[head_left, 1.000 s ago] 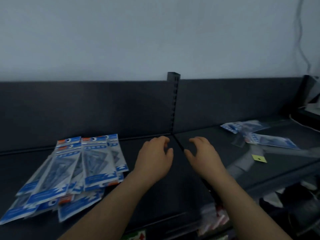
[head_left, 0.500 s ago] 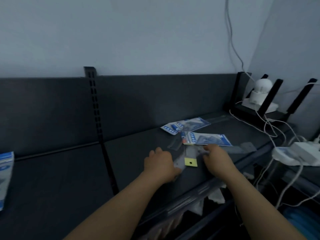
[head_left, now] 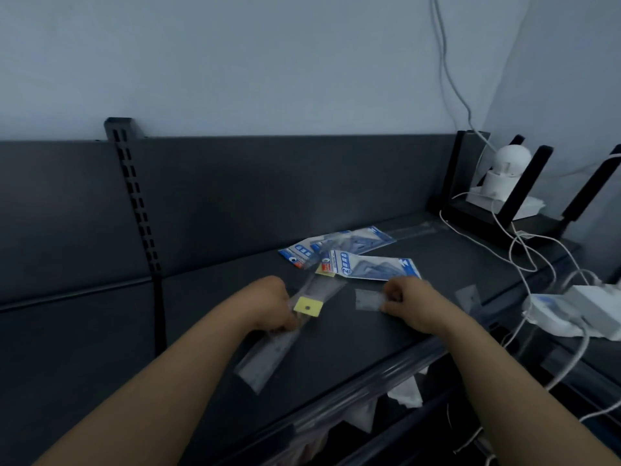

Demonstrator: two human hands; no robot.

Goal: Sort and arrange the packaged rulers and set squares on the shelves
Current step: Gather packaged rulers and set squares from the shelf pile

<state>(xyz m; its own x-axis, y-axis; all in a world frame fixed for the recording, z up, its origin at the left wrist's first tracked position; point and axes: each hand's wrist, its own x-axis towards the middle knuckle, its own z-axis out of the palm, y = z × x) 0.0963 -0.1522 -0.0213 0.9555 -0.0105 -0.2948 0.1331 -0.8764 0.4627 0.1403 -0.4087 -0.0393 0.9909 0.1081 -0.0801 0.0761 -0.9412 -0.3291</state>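
Gripping yellow-tagged ruler pack (head_left: 268, 351), left hand (head_left: 273, 307); pinching 2nd pack (head_left: 369, 301), right hand (head_left: 410, 306); only reaching 0.5 s ago. Likely sorting rulers from set-square packs (head_left: 369, 269).

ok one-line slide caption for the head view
Left hand grips a clear yellow-tagged ruler pack, right hand pinches a second clear pack, on a dark grey shelf.

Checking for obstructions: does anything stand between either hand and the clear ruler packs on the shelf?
Nothing visible does. The left hand grips the yellow-tagged clear ruler pack, and the right hand pinches the end of a second clear pack. The blue set square packs lie behind them, not between.
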